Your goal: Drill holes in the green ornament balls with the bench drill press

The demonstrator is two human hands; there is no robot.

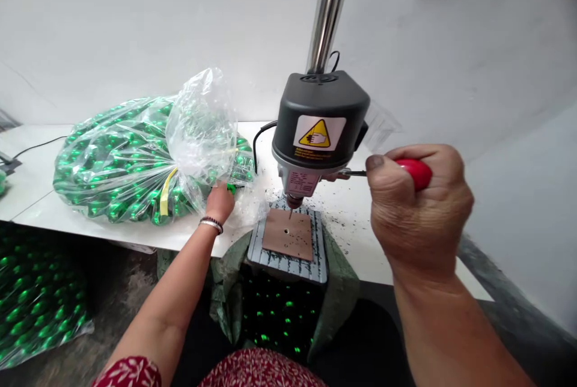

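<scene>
My right hand (419, 213) is wrapped round the red knob (417, 174) of the lever on the right side of a drill press (321, 116). The drill bit (291, 214) points down over a brown board (288, 234) with a small hole, lying on the grey drill table (320, 273). Reaching left of the drill, my left hand (220, 201) is at the opening of a clear plastic bag (205, 116), among shiny green balls (241, 164). Its fingers are partly hidden by the plastic, and what they hold cannot be made out.
A big tied bag of green balls (117, 164) lies on the white table (360, 249). Below the drill hangs an open green sack (338, 291) with green balls inside. Another bag of balls (40, 297) is on the floor at left. Dark shavings are scattered round the drill.
</scene>
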